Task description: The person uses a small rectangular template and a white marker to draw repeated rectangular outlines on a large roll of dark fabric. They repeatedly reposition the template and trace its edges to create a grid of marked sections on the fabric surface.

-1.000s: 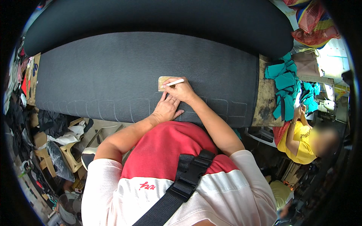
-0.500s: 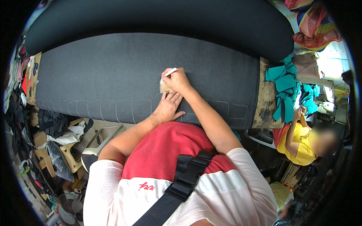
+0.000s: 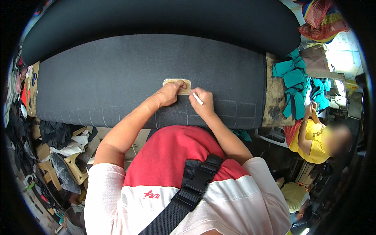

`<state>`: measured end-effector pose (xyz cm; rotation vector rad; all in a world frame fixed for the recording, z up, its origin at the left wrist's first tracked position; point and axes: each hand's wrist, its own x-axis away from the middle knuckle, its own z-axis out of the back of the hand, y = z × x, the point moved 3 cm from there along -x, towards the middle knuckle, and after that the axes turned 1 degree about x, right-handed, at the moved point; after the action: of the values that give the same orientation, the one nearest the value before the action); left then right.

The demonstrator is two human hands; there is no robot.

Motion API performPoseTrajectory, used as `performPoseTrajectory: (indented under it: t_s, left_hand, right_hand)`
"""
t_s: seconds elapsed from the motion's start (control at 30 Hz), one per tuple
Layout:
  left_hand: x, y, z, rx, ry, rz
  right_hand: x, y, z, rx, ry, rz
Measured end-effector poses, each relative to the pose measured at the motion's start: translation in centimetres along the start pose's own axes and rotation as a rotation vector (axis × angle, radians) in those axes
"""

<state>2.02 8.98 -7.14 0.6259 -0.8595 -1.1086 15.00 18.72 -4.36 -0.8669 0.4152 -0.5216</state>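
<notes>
Now we shift the tan template [image 3: 177, 85] along the dark fabric [image 3: 117, 78].
Left hand [image 3: 169, 94] presses it flat; right hand [image 3: 202, 102], repositioned beside it, pinches white chalk [image 3: 197, 98].

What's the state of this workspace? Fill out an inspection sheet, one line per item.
Surface: dark fabric sheet over the table, chalk outlines along its near edge.
Job's things: tan template flat on the fabric; white chalk.
Clutter: teal fabric pieces at the table's right end.
Grippers: left hand presses the template; right hand holds the chalk.
Cables: nothing seen.
Surroundings: person in yellow shirt at right; scraps on the floor at left.
</notes>
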Motion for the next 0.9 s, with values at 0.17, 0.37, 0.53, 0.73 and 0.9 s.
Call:
performPoseTrajectory:
  t_s: [0.17,0.37,0.53,0.73,0.9]
  left_hand:
    - [-0.6,0.8,1.1,0.102,-0.008,-0.038]
    - [3.8,4.3,-4.5,-0.527,-0.039,0.025]
    - [1.8,2.3,-4.3,-0.582,0.18,-0.006]
    - [-0.5,0.7,-2.4,-0.556,0.291,-0.06]
    - [0.0,1.0,-3.2,-0.555,0.341,-0.03]
  right_hand:
    - [0.7,1.2,0.9,-0.106,-0.089,-0.217]
    - [-1.2,3.2,3.2,-0.425,0.149,-0.362]
    - [-1.1,3.7,4.1,-0.459,0.203,-0.374]
    - [-0.9,4.1,3.8,-0.464,0.21,-0.391]
    - [-0.8,4.8,3.4,-0.484,0.202,-0.403]
